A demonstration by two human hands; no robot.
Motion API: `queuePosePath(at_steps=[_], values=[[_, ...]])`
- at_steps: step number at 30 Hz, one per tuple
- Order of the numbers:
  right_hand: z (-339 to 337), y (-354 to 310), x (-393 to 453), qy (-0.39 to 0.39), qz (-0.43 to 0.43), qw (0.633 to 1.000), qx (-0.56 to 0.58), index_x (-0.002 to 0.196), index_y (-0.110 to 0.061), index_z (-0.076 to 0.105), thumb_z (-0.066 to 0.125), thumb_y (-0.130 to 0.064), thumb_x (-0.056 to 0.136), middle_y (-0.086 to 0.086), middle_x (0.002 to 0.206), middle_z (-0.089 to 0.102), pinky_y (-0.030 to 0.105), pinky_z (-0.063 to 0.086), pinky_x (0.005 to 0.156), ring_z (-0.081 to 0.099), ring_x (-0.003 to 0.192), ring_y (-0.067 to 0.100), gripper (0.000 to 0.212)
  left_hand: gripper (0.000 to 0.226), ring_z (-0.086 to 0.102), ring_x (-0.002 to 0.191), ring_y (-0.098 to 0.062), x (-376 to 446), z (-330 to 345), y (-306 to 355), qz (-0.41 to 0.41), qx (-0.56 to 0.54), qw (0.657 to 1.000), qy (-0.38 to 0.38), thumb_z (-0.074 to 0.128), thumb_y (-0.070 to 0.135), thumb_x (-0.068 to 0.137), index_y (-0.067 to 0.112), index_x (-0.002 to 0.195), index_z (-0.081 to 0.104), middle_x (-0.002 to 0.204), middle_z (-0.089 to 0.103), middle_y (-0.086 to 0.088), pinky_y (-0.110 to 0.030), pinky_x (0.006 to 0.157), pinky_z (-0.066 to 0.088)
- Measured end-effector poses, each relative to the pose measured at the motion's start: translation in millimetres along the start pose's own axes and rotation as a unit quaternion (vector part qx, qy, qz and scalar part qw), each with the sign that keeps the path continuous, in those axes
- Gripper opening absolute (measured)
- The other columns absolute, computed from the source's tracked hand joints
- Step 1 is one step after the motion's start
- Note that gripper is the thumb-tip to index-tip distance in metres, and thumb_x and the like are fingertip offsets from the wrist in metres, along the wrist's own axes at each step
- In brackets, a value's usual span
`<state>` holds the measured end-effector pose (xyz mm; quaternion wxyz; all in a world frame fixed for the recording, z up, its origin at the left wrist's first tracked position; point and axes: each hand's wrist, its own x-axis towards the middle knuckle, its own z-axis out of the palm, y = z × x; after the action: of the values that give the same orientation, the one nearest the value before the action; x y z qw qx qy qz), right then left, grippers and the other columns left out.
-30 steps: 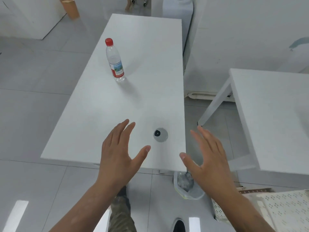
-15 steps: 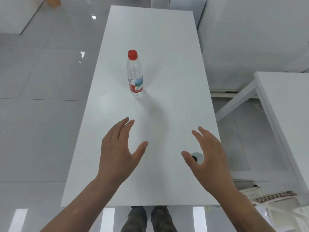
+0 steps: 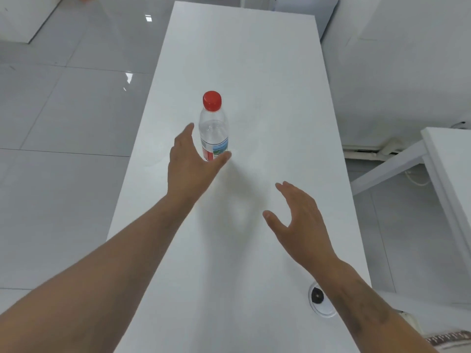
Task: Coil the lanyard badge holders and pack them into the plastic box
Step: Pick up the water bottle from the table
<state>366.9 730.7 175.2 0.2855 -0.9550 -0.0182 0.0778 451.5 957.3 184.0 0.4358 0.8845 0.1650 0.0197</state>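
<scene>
No lanyard badge holder and no plastic box shows in the head view. A clear water bottle (image 3: 213, 128) with a red cap and a red-and-blue label stands upright on the long white table (image 3: 267, 85). My left hand (image 3: 190, 164) is stretched out at the bottle's lower part, fingers on its left side and thumb curving under its right side, still apart around it. My right hand (image 3: 299, 220) hovers over the table nearer to me, fingers spread, holding nothing.
A round cable grommet (image 3: 320, 300) sits in the table near its right front edge. A second white table (image 3: 448, 159) stands to the right across a narrow gap. Grey tiled floor lies to the left, and a white wall is at the back right.
The view has moved forward over the table. My left hand has reached ahead from the near edge to the bottle. My right hand has shifted forward a little and stayed open.
</scene>
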Motion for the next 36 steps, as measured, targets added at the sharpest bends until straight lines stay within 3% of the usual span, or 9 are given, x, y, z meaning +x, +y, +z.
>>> queuePosePath(at_steps=[3,8,12,14,19,21,25,30,36], values=[[10,0,16,-0.013,-0.001,1.0,0.004,0.148,-0.033,0.034,0.055,-0.049,0.094,-0.013,0.154,0.033,0.031,0.024,0.117,0.022,0.143,0.007,0.061,0.091,0.046,0.132,-0.012,30,7,5,0.002,-0.078,0.997,-0.015,0.077,0.054,0.068,0.032,0.146,0.034,0.147,0.044,0.013,-0.033,0.11,0.038],[22,-2,30,-0.037,0.011,0.999,0.027,0.148,-0.033,0.034,0.054,-0.047,0.095,-0.017,0.152,0.036,0.023,0.023,0.113,0.023,0.141,0.003,0.059,0.065,0.062,0.102,-0.005,36,10,6,-0.011,-0.122,0.992,-0.009,0.076,0.039,0.07,0.033,0.128,0.049,0.111,0.06,0.023,-0.036,0.092,0.054],[29,-9,43,-0.046,0.077,0.987,0.13,0.146,-0.035,0.038,0.052,-0.049,0.095,-0.019,0.148,0.04,0.026,0.032,0.111,0.036,0.136,0.004,0.054,0.056,0.064,0.099,-0.004,26,6,5,-0.047,-0.201,0.978,-0.024,0.08,0.03,0.075,0.03,0.124,0.052,0.112,0.061,0.017,-0.035,0.088,0.058],[30,-18,51,-0.042,0.142,0.959,0.24,0.143,-0.032,0.042,0.049,-0.046,0.097,-0.016,0.145,0.046,0.027,0.038,0.105,0.048,0.127,0.006,0.048,0.053,0.067,0.103,-0.01,16,4,8,-0.065,-0.254,0.964,-0.045,0.08,0.024,0.077,0.025,0.124,0.055,0.116,0.064,0.008,-0.035,0.084,0.06],[24,-33,50,-0.073,0.258,0.83,0.489,0.125,-0.024,0.059,0.039,-0.044,0.103,0.003,0.12,0.066,0.035,0.056,0.09,0.07,0.099,0.019,0.036,0.043,0.071,0.1,-0.014,-24,-4,13,-0.1,-0.332,0.931,-0.118,0.077,0.018,0.082,0.022,0.121,0.058,0.115,0.069,0.002,-0.04,0.08,0.061],[21,-32,32,-0.064,0.273,0.815,0.507,0.12,-0.024,0.063,0.041,-0.045,0.102,0.005,0.115,0.069,0.034,0.059,0.085,0.072,0.095,0.021,0.035,0.039,0.072,0.099,-0.014,-45,-6,12,-0.102,-0.333,0.928,-0.133,0.077,0.017,0.083,0.024,0.117,0.059,0.112,0.07,0.003,-0.038,0.08,0.061],[17,-26,-19,-0.042,0.311,0.787,0.531,0.12,-0.023,0.064,0.046,-0.043,0.1,0.006,0.113,0.07,0.041,0.058,0.089,0.072,0.096,0.024,0.033,0.042,0.071,0.1,-0.014,-88,-11,11,-0.091,-0.328,0.924,-0.176,0.079,0.02,0.079,0.026,0.117,0.062,0.109,0.072,0.007,-0.032,0.076,0.061],[7,-14,-88,0.016,0.362,0.752,0.551,0.115,-0.019,0.066,0.051,-0.033,0.1,0.006,0.101,0.073,0.042,0.059,0.086,0.074,0.09,0.025,0.025,0.06,0.069,0.105,-0.015,-145,-8,15,-0.084,-0.304,0.921,-0.231,0.081,0.034,0.065,0.023,0.119,0.059,0.113,0.069,0.004,-0.039,0.083,0.061],[-14,13,-165,0.027,0.361,0.755,0.547,0.113,-0.017,0.065,0.051,-0.033,0.099,0.01,0.102,0.073,0.038,0.059,0.084,0.074,0.091,0.025,0.026,0.046,0.069,0.098,-0.007,-225,4,30,-0.061,-0.3,0.919,-0.25,0.085,0.012,0.073,0.029,0.108,0.059,0.102,0.071,0.014,-0.019,0.072,0.056]])
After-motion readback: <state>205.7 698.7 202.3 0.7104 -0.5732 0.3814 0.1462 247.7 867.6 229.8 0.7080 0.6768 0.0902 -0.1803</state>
